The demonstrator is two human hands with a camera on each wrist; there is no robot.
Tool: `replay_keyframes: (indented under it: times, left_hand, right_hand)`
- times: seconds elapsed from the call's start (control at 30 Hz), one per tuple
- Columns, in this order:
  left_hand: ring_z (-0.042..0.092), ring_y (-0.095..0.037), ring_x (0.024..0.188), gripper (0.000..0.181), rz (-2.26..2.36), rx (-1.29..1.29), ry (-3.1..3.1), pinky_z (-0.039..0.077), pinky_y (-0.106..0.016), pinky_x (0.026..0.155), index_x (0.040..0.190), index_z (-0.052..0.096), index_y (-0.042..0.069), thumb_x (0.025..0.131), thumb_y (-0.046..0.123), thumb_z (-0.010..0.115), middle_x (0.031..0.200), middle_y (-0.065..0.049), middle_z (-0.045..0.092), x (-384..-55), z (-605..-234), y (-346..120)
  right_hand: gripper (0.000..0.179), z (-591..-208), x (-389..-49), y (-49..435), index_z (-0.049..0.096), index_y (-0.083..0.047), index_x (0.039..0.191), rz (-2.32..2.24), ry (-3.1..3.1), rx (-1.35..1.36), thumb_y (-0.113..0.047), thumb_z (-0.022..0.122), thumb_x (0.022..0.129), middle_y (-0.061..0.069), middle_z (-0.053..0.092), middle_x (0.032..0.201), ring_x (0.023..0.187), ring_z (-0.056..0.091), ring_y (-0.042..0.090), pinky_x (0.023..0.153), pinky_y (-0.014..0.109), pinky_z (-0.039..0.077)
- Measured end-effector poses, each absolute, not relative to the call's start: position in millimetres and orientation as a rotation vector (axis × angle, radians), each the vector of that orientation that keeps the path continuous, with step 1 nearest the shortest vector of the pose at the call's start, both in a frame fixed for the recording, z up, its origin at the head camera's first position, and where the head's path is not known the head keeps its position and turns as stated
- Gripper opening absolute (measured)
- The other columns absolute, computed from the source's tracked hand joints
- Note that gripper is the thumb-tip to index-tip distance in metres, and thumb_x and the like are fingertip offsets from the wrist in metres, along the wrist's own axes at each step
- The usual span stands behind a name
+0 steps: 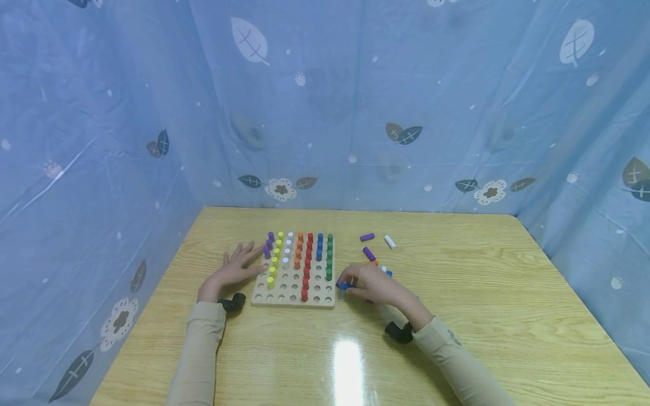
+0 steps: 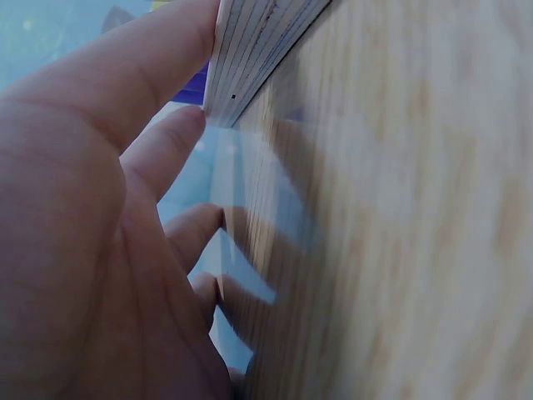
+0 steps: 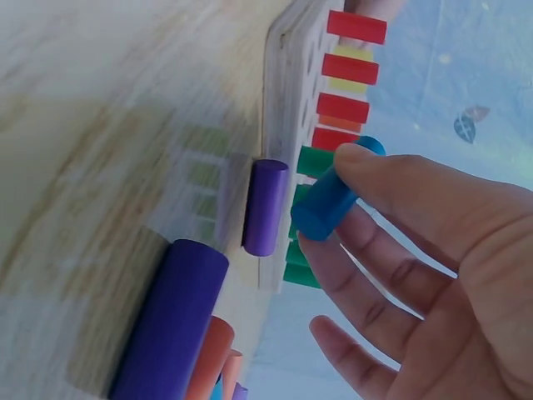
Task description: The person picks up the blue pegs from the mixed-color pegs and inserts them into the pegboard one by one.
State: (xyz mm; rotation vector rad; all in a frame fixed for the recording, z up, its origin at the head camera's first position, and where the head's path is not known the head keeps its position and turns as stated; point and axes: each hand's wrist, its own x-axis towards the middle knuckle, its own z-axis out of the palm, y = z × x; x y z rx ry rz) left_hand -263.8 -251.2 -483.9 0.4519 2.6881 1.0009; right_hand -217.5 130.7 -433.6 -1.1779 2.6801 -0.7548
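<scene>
My right hand [image 1: 378,283] pinches a blue peg [image 3: 333,200] between thumb and fingers, just off the right side of a wooden pegboard [image 1: 286,303]. In the right wrist view a purple peg [image 3: 266,208] lies beside the board's edge, below the held peg. The left hand [image 1: 235,270] has its fingers spread at the board's left side, and two fingertips meet the board's edge in the left wrist view. Columns of pegs stand upright in the board: purple, yellow, white, orange, red [image 1: 307,273], blue [image 1: 319,246] and green [image 1: 329,255]. Bare holes show along the near rows.
Loose pegs lie on the wooden table [image 1: 482,293] right of the board: a purple peg [image 1: 367,237], another purple peg [image 1: 369,254], a white peg [image 1: 389,242], and several more partly hidden by the right hand. A blue patterned curtain [image 1: 325,113] closes off the back and sides.
</scene>
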Motion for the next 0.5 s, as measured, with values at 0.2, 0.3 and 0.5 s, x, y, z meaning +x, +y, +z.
replay_keyframes:
  times: [0.2,0.3,0.5]
  left_hand:
    - [-0.015,-0.039,0.139,0.072,0.993,0.447,2.692,-0.023,-0.063,0.101,0.148,0.021,0.026,0.089,0.052,0.051,0.156,-0.015,0.001,-264.5,-484.3,-251.0]
    - [-0.015,-0.039,0.140,0.072,0.990,0.444,2.694,-0.023,-0.063,0.102,0.148,0.021,0.026,0.089,0.053,0.051,0.156,-0.014,0.001,-264.7,-484.3,-250.9]
    - [-0.016,-0.040,0.139,0.072,0.995,0.449,2.692,-0.023,-0.063,0.101,0.148,0.021,0.024,0.089,0.052,0.051,0.156,-0.015,0.001,-265.1,-484.4,-251.0]
  right_hand:
    - [0.016,-429.6,-219.9,128.5,0.065,-0.009,0.100,-0.838,2.685,-1.097,-0.010,0.068,0.084,0.000,0.065,0.093,0.083,0.060,0.011,0.073,0.029,0.053]
    - [0.017,-429.5,-222.0,127.6,0.064,-0.009,0.101,-0.879,2.697,-1.089,-0.010,0.068,0.084,-0.001,0.065,0.093,0.084,0.060,0.012,0.074,0.029,0.053]
    - [0.018,-428.8,-226.1,124.0,0.063,-0.010,0.102,-0.959,2.737,-1.028,-0.011,0.067,0.085,-0.003,0.065,0.091,0.082,0.061,0.010,0.074,0.028,0.053]
